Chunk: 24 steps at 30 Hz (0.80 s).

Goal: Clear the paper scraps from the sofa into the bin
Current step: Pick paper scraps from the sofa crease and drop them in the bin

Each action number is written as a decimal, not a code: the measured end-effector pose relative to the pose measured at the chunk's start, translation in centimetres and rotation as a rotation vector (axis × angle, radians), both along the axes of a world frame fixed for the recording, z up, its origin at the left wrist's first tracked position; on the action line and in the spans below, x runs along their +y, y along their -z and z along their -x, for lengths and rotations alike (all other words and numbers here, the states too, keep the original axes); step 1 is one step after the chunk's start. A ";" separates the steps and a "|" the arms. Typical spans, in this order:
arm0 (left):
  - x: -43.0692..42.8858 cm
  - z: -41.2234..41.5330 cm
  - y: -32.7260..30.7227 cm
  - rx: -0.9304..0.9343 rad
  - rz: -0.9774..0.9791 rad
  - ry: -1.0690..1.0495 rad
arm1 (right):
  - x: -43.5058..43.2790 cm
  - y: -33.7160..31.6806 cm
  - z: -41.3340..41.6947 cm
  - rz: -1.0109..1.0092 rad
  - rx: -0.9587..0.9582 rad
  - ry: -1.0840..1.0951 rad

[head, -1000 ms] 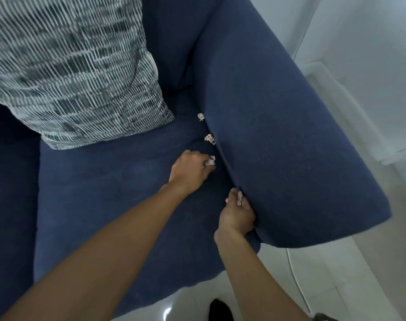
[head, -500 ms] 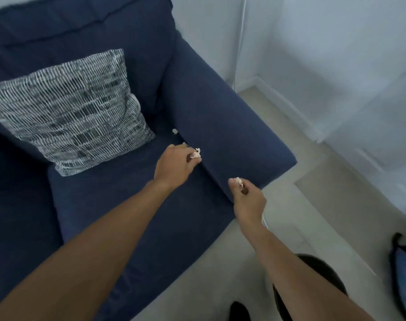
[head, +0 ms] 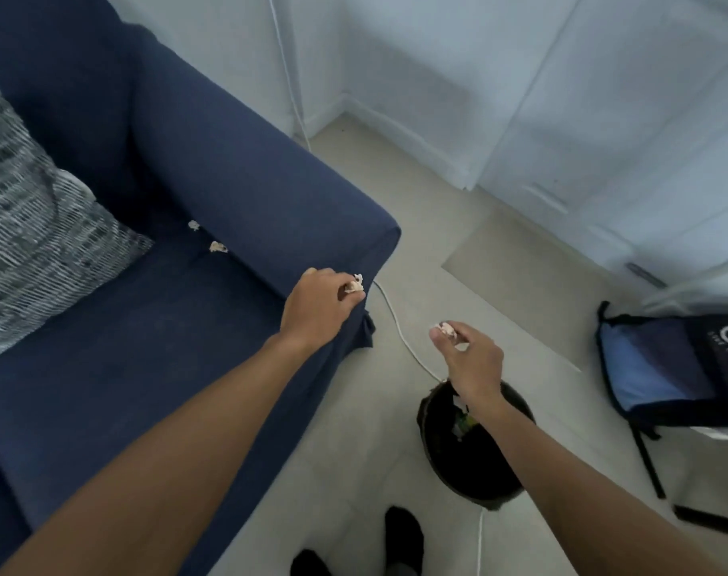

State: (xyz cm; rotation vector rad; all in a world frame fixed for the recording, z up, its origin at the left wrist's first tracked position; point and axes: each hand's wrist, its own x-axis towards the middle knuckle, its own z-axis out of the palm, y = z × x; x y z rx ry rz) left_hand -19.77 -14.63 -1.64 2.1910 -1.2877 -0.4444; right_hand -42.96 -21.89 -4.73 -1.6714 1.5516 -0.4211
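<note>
Beside the black bin point(head: 476, 453), we have swung both hands off the sofa point(head: 146, 326), left hand point(head: 318, 309) and right hand point(head: 472, 359) each pinching a paper scrap, leaving two scraps point(head: 218, 246) by the armrest.

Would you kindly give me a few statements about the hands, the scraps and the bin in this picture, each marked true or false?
1. Each hand pinches a paper scrap. True: the left hand holds one scrap, the right hand another.
2. The sofa is fully cleared. False: two scraps lie on the seat beside the armrest.
3. The bin stands on the floor, to the right of the sofa. True.
4. The left hand is over the bin. False: it is at the sofa's front corner.
5. The patterned cushion lies on the floor. False: it sits on the sofa.
</note>
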 end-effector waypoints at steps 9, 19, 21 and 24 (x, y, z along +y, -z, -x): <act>-4.6 13.0 6.8 0.092 -0.074 0.211 | -1.1 6.9 13.9 -0.063 0.302 -0.021; -3.8 21.6 14.8 0.078 -0.243 0.359 | 1.0 13.8 22.3 -0.439 0.604 -0.207; -3.7 22.6 15.4 0.074 -0.262 0.374 | 1.3 14.5 23.1 -0.430 0.616 -0.247; -3.6 24.1 15.7 0.039 -0.281 0.418 | 1.5 14.8 24.0 -0.400 0.597 -0.286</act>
